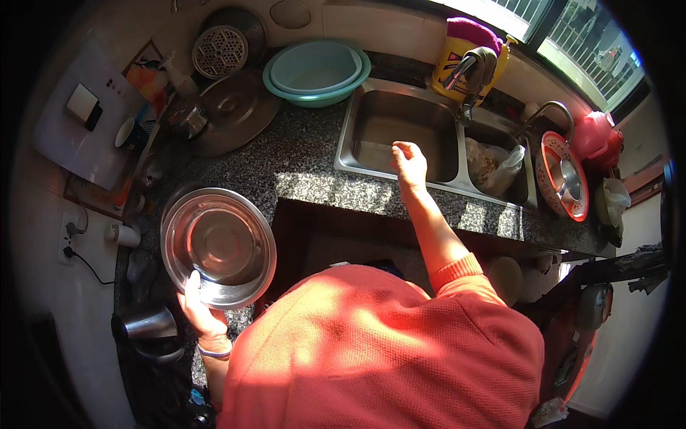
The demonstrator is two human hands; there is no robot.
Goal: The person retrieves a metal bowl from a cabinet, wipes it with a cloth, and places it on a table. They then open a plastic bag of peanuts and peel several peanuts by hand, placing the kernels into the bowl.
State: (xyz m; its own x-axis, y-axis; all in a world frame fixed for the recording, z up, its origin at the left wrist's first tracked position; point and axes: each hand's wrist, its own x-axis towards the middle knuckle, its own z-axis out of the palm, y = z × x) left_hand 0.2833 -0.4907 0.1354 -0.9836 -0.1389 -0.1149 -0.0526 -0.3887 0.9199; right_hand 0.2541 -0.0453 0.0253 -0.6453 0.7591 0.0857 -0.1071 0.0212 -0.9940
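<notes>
My left hand grips the near rim of a round stainless steel basin, its thumb over the inside edge. The basin looks empty and is over the left part of the speckled stone counter. My right hand is above the near edge of the large bowl of a double steel sink, its fingers curled together; I see nothing between them. A faucet with a cloth draped on it stands behind the sink's divider. In the smaller sink bowl lies a clear plastic bag with something brownish inside.
Nested light green plastic basins sit left of the sink. A large metal lid lies farther left. Behind the faucet stands a yellow jug. At right, a red patterned tray leans with a metal bowl. A metal pot stands lower left.
</notes>
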